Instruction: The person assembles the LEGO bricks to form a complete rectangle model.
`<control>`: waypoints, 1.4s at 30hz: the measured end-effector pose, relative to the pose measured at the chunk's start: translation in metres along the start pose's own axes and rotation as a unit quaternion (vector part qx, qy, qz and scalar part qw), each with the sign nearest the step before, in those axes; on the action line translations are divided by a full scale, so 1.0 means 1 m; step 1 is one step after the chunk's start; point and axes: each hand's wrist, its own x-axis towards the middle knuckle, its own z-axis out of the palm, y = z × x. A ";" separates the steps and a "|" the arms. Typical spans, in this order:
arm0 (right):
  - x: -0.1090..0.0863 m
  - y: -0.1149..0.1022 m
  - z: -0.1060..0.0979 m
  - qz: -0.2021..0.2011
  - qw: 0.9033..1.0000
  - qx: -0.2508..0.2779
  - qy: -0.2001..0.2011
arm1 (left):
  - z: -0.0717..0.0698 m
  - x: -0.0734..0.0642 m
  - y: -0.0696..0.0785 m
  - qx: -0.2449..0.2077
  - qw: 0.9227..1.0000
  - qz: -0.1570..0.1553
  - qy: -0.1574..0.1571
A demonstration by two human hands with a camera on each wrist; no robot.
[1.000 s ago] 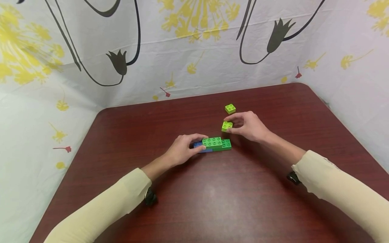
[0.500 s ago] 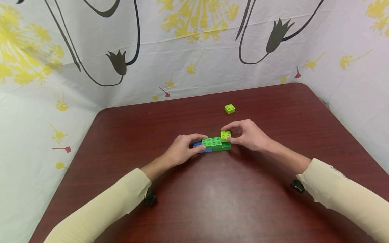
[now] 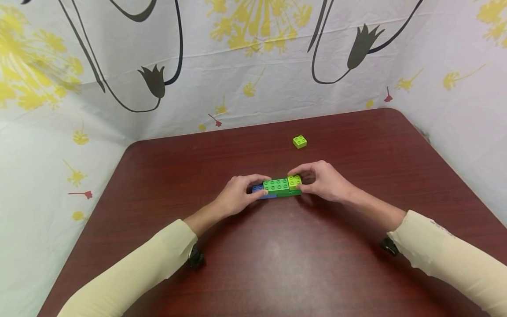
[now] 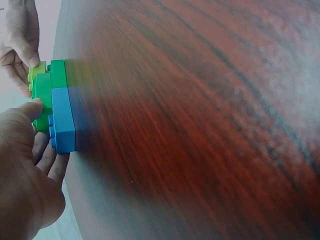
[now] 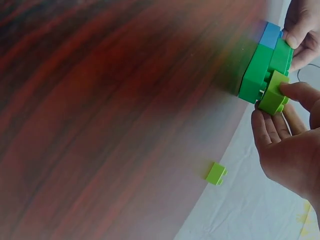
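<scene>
Our left hand (image 3: 237, 194) grips the bright-green, oblong plastic brick (image 3: 276, 185), likely to steady it; at its three o'clock, our right hand (image 3: 326, 181) pinches a lime-green, square plastic brick (image 3: 294, 182), seemingly to align them.

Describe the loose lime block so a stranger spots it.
On the dark red table, look just beyond the right hand. The lime block lies there, four studs up; unlike its twin, pinched in that hand, it sits apart, untouched.
</scene>
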 end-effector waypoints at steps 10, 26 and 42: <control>-0.002 0.002 0.003 0.002 1.000 0.000 0.001 | 0.000 0.001 0.000 0.002 1.000 -0.002 0.000; -0.001 0.001 0.005 -0.003 1.000 -0.020 -0.001 | 0.000 0.000 0.000 -0.002 1.000 -0.001 0.002; 0.001 0.001 0.007 -0.006 1.000 -0.027 -0.007 | 0.000 -0.002 0.001 -0.003 1.000 -0.003 -0.001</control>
